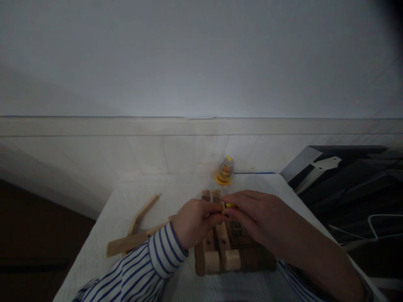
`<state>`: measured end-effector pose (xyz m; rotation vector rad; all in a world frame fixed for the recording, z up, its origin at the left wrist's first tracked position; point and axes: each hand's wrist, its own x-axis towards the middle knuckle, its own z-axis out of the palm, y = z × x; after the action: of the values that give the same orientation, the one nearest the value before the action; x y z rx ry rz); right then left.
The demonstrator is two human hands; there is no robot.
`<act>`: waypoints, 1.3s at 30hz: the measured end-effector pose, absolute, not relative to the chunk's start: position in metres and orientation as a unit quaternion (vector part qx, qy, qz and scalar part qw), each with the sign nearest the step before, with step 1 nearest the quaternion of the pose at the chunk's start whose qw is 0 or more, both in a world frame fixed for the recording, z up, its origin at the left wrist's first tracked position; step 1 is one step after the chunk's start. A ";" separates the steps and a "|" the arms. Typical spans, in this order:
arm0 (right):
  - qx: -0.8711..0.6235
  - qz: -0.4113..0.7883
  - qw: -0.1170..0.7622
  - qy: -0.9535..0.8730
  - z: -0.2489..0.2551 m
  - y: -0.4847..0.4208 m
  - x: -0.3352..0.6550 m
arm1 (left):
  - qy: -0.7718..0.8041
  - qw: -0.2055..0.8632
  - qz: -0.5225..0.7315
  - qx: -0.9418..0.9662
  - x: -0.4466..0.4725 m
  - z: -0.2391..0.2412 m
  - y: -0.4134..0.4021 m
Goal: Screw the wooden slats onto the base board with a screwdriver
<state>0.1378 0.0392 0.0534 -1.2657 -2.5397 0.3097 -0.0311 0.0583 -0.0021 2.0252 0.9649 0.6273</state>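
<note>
Over the wooden pieces, my left hand point(198, 219) and my right hand point(252, 211) meet, fingertips pinched together. Between them is a small yellow piece point(229, 205), mostly covered by the fingers, so its kind does not show. Both hands are closed on it. Beneath them lies a dark brown wooden board point(258, 261) with dark markings. Light wooden strips with rounded blocks point(232, 259) at their near ends rest on the board's left part. My right forearm hides some of the board.
Several loose wooden bars point(127, 244) lie on the white table point(100, 226) at the left. A small clear container with a yellow base point(223, 176) stands at the back by the panelled wall. Dark folded furniture with a metal bracket point(325, 163) is at the right.
</note>
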 end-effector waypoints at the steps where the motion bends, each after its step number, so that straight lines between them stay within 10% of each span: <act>1: -0.442 0.105 0.143 -0.879 0.054 0.039 0.137 | 0.379 0.395 0.244 0.801 -0.031 -0.002 0.058; 39: -0.402 0.045 0.127 -0.906 0.049 0.039 0.137 | 0.408 0.319 0.234 0.823 -0.031 0.002 0.057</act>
<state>0.1369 0.0392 0.0486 -1.1708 -2.6365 0.1315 -0.0311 0.0572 0.0020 2.1634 1.0726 0.6144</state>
